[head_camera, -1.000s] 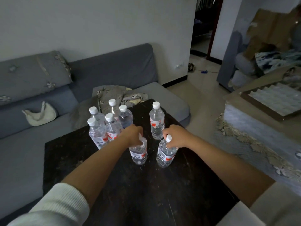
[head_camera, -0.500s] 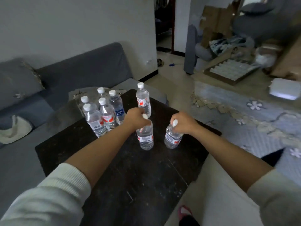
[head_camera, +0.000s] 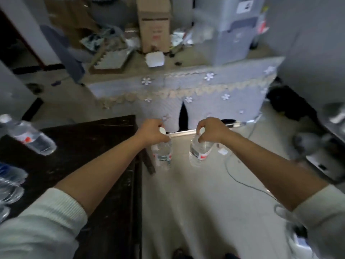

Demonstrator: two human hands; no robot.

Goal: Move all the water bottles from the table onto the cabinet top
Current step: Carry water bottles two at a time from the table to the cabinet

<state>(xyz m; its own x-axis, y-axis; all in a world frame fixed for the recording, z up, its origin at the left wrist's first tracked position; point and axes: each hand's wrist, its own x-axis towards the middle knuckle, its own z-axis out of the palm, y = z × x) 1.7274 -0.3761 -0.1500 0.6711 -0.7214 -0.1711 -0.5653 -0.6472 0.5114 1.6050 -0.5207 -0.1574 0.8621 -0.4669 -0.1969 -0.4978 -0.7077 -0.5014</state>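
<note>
Bottles: two clear plastic ones, white caps, red-and-white labels. Left bottle [head_camera: 162,153] hangs under the left hand [head_camera: 152,132], right bottle [head_camera: 200,151] under the right hand [head_camera: 211,130]; each hand's fingers are curled tight around the neck just below the cap. Both bottles are off the table [head_camera: 89,146], in the air over pale floor [head_camera: 196,202], just past the table's right edge. Left one is near the table corner, right one apart from it. Ahead, the cabinet [head_camera: 186,94] with a floral lace-edged cloth; its top is cluttered with a cardboard box [head_camera: 155,25] and a white container [head_camera: 155,59], bare strip near the front edge. Floor between table and cabinet is open; a thin cable [head_camera: 240,181] runs across it on the right. More bottles [head_camera: 29,138] stand on the table at far left, blurred.
</note>
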